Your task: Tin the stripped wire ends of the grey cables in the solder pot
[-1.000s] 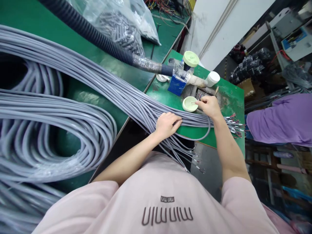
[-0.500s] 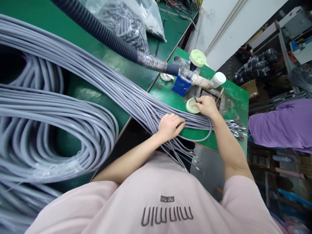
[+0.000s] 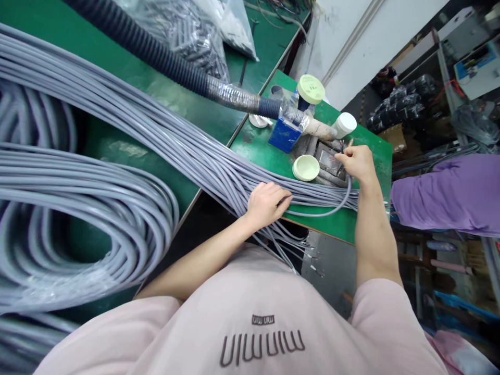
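Note:
My right hand (image 3: pixel 357 160) pinches the end of one grey cable (image 3: pixel 339 209), whose thin bare wires point left over a metal plate (image 3: pixel 328 159) in a dark grimy frame. That cable curves down and back to the bundle. My left hand (image 3: pixel 267 204) rests on the bundle of grey cables (image 3: pixel 187 136), fingers curled at its near edge; whether it grips a cable is hidden. Between the hands, beyond the bundle, sits a shallow pale green dish (image 3: pixel 305 167).
A ribbed hose (image 3: pixel 156 54) crosses above to a blue box (image 3: pixel 284 135). Near it stand a green-lidded container (image 3: pixel 311 89) and a white jar (image 3: pixel 344 125). Coiled cables (image 3: pixel 152 208) lie left. A person in a purple top (image 3: pixel 449 192) is at the right.
My right hand has moved right with the cable end, from the pale green dish to over the metal plate. My left hand stays on the bundle. The view has shifted slightly.

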Demonstrator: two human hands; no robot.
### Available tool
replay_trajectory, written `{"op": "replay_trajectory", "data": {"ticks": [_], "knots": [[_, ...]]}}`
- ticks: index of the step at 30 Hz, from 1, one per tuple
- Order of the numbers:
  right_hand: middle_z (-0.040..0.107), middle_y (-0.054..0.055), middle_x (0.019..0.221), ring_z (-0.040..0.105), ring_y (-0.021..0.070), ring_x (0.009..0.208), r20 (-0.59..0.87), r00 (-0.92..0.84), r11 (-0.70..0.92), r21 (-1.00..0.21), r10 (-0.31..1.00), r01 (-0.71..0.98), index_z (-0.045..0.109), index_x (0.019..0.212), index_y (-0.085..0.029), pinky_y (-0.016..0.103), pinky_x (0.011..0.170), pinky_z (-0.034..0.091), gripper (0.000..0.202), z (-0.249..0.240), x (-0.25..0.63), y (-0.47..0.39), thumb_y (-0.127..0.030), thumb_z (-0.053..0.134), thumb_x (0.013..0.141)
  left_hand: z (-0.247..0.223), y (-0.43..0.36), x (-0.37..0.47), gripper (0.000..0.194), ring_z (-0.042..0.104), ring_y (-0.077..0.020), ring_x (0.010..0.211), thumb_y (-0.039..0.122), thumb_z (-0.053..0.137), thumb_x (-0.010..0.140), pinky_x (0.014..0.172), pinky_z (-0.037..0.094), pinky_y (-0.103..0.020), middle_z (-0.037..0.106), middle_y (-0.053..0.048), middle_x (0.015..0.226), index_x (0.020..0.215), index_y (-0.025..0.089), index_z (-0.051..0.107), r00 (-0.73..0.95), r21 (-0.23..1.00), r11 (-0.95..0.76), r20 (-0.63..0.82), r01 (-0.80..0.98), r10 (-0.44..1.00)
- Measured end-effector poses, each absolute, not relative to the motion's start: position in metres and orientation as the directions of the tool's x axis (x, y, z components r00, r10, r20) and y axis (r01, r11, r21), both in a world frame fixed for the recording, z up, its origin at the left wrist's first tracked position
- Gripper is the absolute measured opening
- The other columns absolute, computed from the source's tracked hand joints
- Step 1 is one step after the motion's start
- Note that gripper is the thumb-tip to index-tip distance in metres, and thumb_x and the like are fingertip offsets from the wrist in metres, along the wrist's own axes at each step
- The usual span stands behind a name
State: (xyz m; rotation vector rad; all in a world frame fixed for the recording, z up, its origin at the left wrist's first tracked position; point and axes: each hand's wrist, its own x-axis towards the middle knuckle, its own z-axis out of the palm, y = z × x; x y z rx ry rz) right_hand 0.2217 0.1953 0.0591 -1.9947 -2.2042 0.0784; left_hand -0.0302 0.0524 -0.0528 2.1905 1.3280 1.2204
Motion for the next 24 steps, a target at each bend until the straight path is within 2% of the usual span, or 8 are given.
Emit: {"op": "replay_trajectory", "data": {"ticks": [6, 16, 24], "knots": [[0.042, 0.0, 0.053, 0.037, 0.0141, 0.059, 0.028, 0.056, -0.054, -0.086, 0.998, 0.995, 0.045, 0.049, -0.02, 0.031, 0.059, 0.026, 0.035, 0.038, 0.246, 0.214, -0.031, 0.066, 0.074, -0.053, 0.052, -0.03, 0.02, 0.058, -0.0175, 0.073, 0.032, 0.052, 0.092, 0.068, 0.033, -0.034, 0.072, -0.004, 0.079, 0.089, 0.022, 0.069, 0.21, 0.617, -0.54, 0.526, 0.573, 0.824], [0.051, 0.004, 0.059, 0.043, 0.0173, 0.062, -0.019, 0.073, -0.073, 0.004, 0.997, 0.997, 0.05, 0.051, -0.02, 0.032, 0.062, 0.029, 0.03, 0.02, 0.247, 0.228, -0.033, 0.064, 0.074, -0.054, 0.052, -0.03, 0.017, 0.057, -0.0177, 0.073, 0.031, 0.054, 0.091, 0.068, 0.032, -0.035, 0.072, -0.003, 0.079, 0.09, 0.022, 0.069, 0.201, 0.633, -0.529, 0.517, 0.565, 0.832], [0.062, 0.01, 0.071, 0.051, 0.0213, 0.07, -0.062, 0.083, -0.08, 0.056, 0.995, 0.995, 0.057, 0.058, -0.019, 0.033, 0.066, 0.033, 0.023, 0.014, 0.244, 0.232, -0.034, 0.063, 0.075, -0.051, 0.052, -0.029, 0.017, 0.057, -0.0159, 0.071, 0.029, 0.053, 0.092, 0.067, 0.032, -0.034, 0.071, -0.002, 0.076, 0.088, 0.021, 0.068, 0.21, 0.577, -0.544, 0.544, 0.609, 0.813]]}}
